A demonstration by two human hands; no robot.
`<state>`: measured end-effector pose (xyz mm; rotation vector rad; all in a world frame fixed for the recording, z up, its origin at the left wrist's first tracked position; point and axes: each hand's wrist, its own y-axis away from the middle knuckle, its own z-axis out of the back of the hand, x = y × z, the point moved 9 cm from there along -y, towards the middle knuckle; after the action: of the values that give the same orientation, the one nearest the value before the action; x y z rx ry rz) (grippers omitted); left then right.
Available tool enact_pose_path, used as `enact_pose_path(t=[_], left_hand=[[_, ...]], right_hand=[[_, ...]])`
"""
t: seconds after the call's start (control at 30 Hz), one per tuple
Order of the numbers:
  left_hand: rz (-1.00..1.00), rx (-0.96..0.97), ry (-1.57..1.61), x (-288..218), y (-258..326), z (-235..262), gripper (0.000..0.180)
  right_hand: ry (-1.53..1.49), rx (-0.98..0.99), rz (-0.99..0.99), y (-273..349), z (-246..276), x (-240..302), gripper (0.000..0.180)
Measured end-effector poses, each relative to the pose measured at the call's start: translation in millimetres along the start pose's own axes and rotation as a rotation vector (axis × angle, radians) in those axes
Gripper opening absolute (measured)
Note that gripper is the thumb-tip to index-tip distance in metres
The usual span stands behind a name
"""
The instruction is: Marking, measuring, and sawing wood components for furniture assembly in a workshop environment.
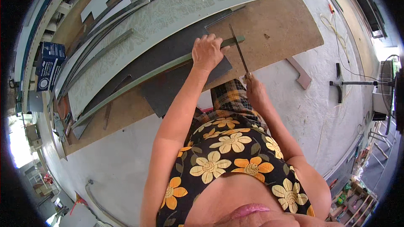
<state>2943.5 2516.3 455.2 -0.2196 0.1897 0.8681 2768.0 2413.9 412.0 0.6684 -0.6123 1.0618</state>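
Note:
My left hand (208,51) is closed over a long greenish strip (162,68), close to its right end, and presses it down on the brown table. In my right hand (255,88) is a long thin dark blade (240,54), perhaps a saw blade or a file. The blade crosses the strip just short of its right tip, pointing away from me. Its fine edge is too small to make out. Under the strip lie dark grey sheets (162,97), partly covered by my left forearm.
A large pale patterned panel (176,14) and several narrow strips lie on the far side of the brown table (286,21). A blue box (50,65) stands at the left. An angled brownish piece (301,75) is on the floor, right of the table, near a fan (385,82).

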Motion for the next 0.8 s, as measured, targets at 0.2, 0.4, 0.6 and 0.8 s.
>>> enact_pose_path(t=[0.2, 0.4, 0.6, 0.8], left_hand=[[-0.017, -0.026, -0.047, -8, -1, 5, 0.042], [-0.034, -0.075, -0.033, -3, -1, 6, 0.043], [-0.045, -0.025, -0.066, -7, -1, 3, 0.045], [-0.041, -0.072, -0.056, -6, -2, 7, 0.045]], right_hand=[[0.136, 0.013, 0.075, -71, 20, 47, 0.018], [0.043, -0.066, 0.093, -66, 14, 56, 0.019], [0.012, 0.041, 0.01, -10, 14, 13, 0.028], [0.072, 0.011, 0.057, -93, 10, 48, 0.025]])
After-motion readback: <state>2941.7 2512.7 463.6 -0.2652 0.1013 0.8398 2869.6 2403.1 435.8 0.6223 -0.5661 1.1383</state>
